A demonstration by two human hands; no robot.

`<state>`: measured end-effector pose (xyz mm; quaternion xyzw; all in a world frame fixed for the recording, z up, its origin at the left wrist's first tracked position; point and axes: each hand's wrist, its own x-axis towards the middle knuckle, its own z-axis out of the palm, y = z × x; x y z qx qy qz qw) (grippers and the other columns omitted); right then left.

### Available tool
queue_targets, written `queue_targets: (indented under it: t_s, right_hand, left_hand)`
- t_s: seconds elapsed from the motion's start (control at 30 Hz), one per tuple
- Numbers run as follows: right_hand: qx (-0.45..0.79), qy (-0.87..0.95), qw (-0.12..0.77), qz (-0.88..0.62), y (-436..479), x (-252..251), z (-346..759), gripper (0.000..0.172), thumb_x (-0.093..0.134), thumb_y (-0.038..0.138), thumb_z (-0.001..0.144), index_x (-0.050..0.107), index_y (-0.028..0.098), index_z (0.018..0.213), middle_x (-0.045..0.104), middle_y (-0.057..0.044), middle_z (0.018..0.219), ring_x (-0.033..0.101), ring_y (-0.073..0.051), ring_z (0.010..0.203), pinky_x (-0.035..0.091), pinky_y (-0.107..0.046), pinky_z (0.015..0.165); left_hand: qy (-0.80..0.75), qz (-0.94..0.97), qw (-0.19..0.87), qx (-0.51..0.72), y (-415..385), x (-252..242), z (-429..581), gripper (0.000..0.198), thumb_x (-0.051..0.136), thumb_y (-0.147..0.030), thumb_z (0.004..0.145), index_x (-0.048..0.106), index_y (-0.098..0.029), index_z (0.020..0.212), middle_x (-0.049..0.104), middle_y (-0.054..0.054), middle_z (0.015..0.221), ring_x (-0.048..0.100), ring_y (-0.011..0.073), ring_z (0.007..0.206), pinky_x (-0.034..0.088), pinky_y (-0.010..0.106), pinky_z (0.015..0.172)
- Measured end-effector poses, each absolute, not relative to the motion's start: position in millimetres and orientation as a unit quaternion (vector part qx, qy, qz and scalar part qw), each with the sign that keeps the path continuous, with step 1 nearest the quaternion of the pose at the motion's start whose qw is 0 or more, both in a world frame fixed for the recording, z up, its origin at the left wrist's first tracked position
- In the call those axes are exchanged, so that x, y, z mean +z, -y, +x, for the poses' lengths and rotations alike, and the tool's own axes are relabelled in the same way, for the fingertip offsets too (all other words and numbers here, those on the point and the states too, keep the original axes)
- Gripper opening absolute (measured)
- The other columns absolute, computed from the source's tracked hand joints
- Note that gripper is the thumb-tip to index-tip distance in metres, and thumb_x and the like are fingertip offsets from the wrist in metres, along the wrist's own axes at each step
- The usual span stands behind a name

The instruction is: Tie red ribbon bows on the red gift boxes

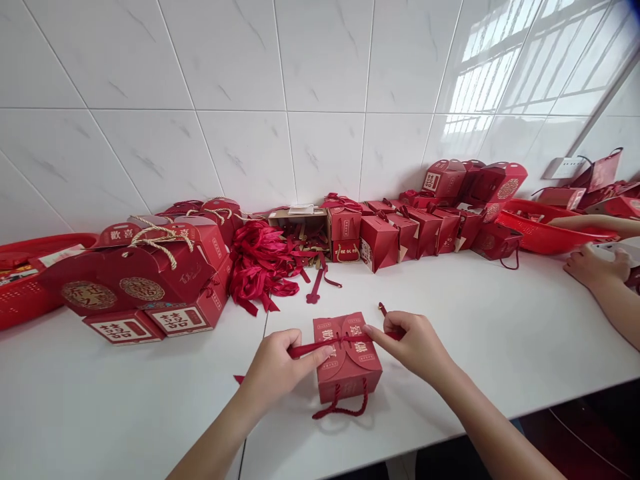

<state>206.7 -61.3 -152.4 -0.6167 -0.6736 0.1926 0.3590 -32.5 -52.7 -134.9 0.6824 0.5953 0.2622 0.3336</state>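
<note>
Both hands, left hand [274, 368] and right hand [413, 343], pinch a satin red ribbon [320, 347] taut across a closed, square cardboard gift box [347, 363] on the glossy white worktop [500, 333].

Small red cardboard gift box [347, 363] with gold characters, upright at the scene's 6 o'clock, scalloped flaps closed, red cord handle [345, 413] hanging frontward. Thin red satin ribbon [307, 347] crosses its top, ends toward 9 and 3 o'clock.

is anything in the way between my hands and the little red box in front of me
Nothing visible. The left hand and right hand are at the box, each pinching the ribbon across its top. The other boxes sit back by the wall.
</note>
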Motion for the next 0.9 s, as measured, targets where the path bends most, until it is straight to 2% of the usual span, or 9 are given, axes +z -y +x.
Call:
queue_targets:
  t_s: [0.13,0.23,0.3,0.37,0.5,0.6,0.7,0.83,0.9]
  right_hand:
    - [0.23,0.692,0.394,-0.559,71,-148,219,0.035,0.056,0.046,0.083,0.038,0.022,0.066,0.038,0.005,0.058,0.032,-0.01,0.052,0.03,-0.023,0.048]
    - [0.233,0.745,0.372,-0.503,80,-142,230,0.026,0.051,0.032,0.088,0.041,0.021,0.066,0.044,0.003,0.063,0.041,-0.01,0.055,0.037,-0.023,0.052]
    - [0.17,0.776,0.35,-0.497,84,-143,233,0.025,0.05,0.023,0.086,0.05,0.02,0.062,0.054,-0.001,0.074,0.049,-0.012,0.061,0.043,-0.026,0.058]
    - [0.057,0.762,0.378,-0.523,83,-148,231,0.023,0.052,0.019,0.084,0.059,0.019,0.062,0.059,-0.007,0.09,0.052,-0.012,0.062,0.045,-0.029,0.06]
    - [-0.08,0.676,0.515,-0.521,74,-152,215,0.022,0.056,0.016,0.082,0.064,0.018,0.061,0.062,-0.009,0.091,0.05,-0.012,0.058,0.044,-0.028,0.052]
    - [-0.018,0.654,0.573,-0.493,72,-142,202,0.019,0.06,0.017,0.078,0.066,0.019,0.059,0.063,-0.006,0.082,0.053,-0.012,0.058,0.045,-0.025,0.05]
    - [0.115,0.653,0.573,-0.482,77,-130,192,0.017,0.062,0.019,0.075,0.068,0.02,0.059,0.063,-0.005,0.08,0.058,-0.014,0.063,0.048,-0.026,0.055]
    - [0.267,0.657,0.52,-0.475,83,-121,183,0.018,0.065,0.024,0.075,0.069,0.02,0.058,0.061,-0.005,0.08,0.059,-0.015,0.068,0.047,-0.025,0.058]
    - [0.336,0.658,0.481,-0.472,85,-118,178,0.017,0.067,0.024,0.074,0.069,0.019,0.058,0.061,-0.004,0.081,0.058,-0.014,0.069,0.047,-0.025,0.06]
  left_hand:
    - [-0.58,0.697,0.33,0.264,51,-134,-37,0.056,0.059,-0.063,0.07,0.025,-0.021,0.058,0.022,-0.007,0.057,0.024,0.01,0.054,0.021,0.022,0.05]
    - [-0.579,0.684,0.358,0.26,43,-134,-48,0.048,0.041,-0.061,0.082,0.045,-0.019,0.06,0.033,-0.005,0.055,0.033,0.0121,0.054,0.028,0.024,0.053]
    - [-0.589,0.691,0.358,0.219,36,-130,-57,0.044,0.04,-0.055,0.085,0.061,-0.017,0.072,0.046,-0.002,0.059,0.041,0.0142,0.056,0.032,0.024,0.055]
    - [-0.571,0.718,0.371,0.146,30,-122,-63,0.033,0.05,-0.045,0.081,0.068,-0.018,0.081,0.057,0.001,0.068,0.048,0.0155,0.062,0.035,0.024,0.057]
    - [-0.438,0.759,0.482,0.009,21,-100,-63,0.022,0.062,-0.035,0.074,0.075,-0.018,0.079,0.056,0.0,0.065,0.044,0.0118,0.059,0.034,0.021,0.055]
    - [-0.346,0.768,0.538,0.017,22,-90,-54,0.031,0.066,-0.043,0.074,0.077,-0.018,0.087,0.044,-0.003,0.057,0.033,0.009,0.053,0.03,0.021,0.05]
    - [-0.357,0.747,0.547,0.125,32,-87,-40,0.041,0.057,-0.049,0.081,0.074,-0.017,0.1,0.035,-0.004,0.054,0.029,0.0098,0.052,0.033,0.022,0.051]
    - [-0.398,0.76,0.466,0.218,54,-88,-16,0.03,0.05,-0.039,0.088,0.072,-0.021,0.097,0.052,0.001,0.071,0.048,0.0148,0.068,0.043,0.025,0.067]
    - [-0.402,0.801,0.385,0.22,64,-91,-7,0.027,0.045,-0.029,0.09,0.07,-0.021,0.088,0.053,0.002,0.076,0.05,0.0157,0.072,0.043,0.024,0.065]
